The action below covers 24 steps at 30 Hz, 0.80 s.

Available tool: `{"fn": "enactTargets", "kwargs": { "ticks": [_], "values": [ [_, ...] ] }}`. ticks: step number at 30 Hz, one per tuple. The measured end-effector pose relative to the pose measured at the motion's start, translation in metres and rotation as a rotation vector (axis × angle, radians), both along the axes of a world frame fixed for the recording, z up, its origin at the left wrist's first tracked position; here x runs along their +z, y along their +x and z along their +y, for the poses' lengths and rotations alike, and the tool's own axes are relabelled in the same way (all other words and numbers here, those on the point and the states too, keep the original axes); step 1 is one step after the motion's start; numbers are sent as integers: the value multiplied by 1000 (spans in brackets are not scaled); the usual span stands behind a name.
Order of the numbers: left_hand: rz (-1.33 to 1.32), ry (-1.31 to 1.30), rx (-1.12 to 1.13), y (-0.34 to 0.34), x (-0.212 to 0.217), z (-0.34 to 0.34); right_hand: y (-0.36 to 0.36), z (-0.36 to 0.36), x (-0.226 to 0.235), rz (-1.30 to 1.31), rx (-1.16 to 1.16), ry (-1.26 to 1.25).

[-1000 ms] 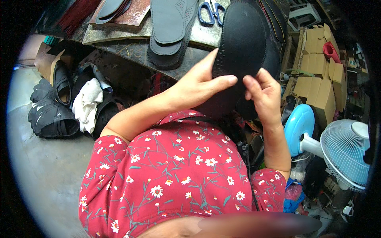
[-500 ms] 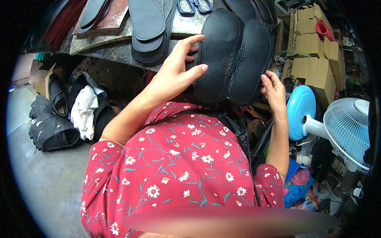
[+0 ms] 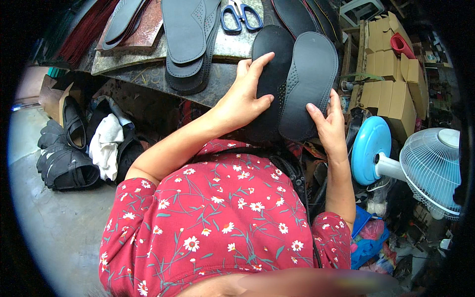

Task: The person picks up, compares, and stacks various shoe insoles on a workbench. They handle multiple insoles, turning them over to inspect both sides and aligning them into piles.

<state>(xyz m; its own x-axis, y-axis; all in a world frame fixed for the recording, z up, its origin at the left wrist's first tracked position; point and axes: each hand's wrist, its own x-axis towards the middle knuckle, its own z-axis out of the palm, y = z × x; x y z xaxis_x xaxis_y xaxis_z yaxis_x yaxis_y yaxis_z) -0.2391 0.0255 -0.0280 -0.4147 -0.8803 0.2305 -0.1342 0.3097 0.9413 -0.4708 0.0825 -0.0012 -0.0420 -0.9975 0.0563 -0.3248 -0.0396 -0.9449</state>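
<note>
Two black stitched shoe insoles lie side by side at the table's near edge: a darker left insole (image 3: 275,45) and a greyer right insole (image 3: 311,69), which overlaps it. Both have a patch of small perforations. My left hand (image 3: 243,96) lies over the edge of the left insole, thumb and index finger stretched apart, its other fingers partly hidden. My right hand (image 3: 330,126) grips the lower right edge of the right insole, thumb on top and fingers along the side.
A stack of insoles (image 3: 184,34) and blue-handled scissors (image 3: 241,20) lie on the worktable (image 3: 143,69). More insoles (image 3: 296,15) lie at the far right. Black shoes (image 3: 69,161) stand on the floor at left. A blue-and-white fan (image 3: 430,163) and cardboard boxes (image 3: 391,101) are at right.
The right insole has shifted over the left one and now catches more light. My left hand has moved right onto the left insole; my right thumb has come onto the right one.
</note>
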Motion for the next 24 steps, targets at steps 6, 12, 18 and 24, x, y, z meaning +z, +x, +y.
{"fn": "enactTargets", "kwargs": {
  "ticks": [6,12,18,24],
  "values": [
    [185,172,-16,9,-3,-5,-13,-1,8,231,-38,150],
    [130,127,-163,-4,-1,0,5,-2,4,-32,-34,8],
    [141,27,-148,4,3,-5,-3,-3,10,-256,-100,124],
    [85,14,-9,20,-1,-14,-30,-7,19,-188,-232,96]
  ]
}}
